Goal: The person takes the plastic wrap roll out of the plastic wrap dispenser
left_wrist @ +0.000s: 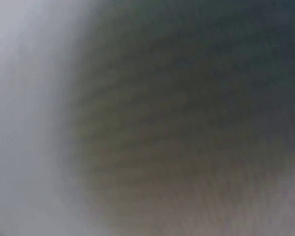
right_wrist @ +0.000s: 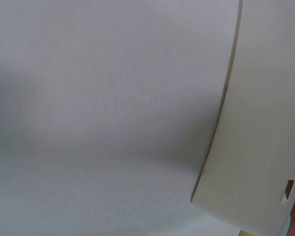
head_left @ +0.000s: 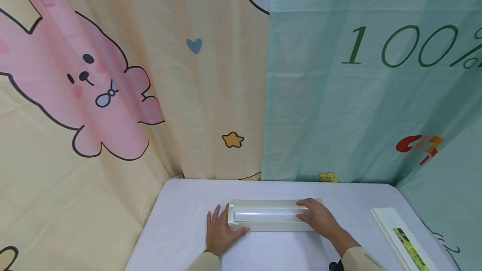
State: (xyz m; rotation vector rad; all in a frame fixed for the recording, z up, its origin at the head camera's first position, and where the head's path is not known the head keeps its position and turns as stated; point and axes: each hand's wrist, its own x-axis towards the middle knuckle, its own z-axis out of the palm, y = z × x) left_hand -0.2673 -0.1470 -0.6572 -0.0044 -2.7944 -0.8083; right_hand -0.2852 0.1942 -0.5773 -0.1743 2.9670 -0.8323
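I have a white-covered table (head_left: 180,229) on my head feed, a long pale box (head_left: 275,226) lying crosswise on it, a slim white panel (head_left: 389,223) with a yellow-green label (head_left: 410,248) slanting near the right side.

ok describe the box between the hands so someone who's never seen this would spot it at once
On the white table, look between the left hand and the right hand. Lying crosswise there is a long pale box with a shiny strip along its middle. Unlike the white slab to the right, with its yellow-green label, it has both hands on it.
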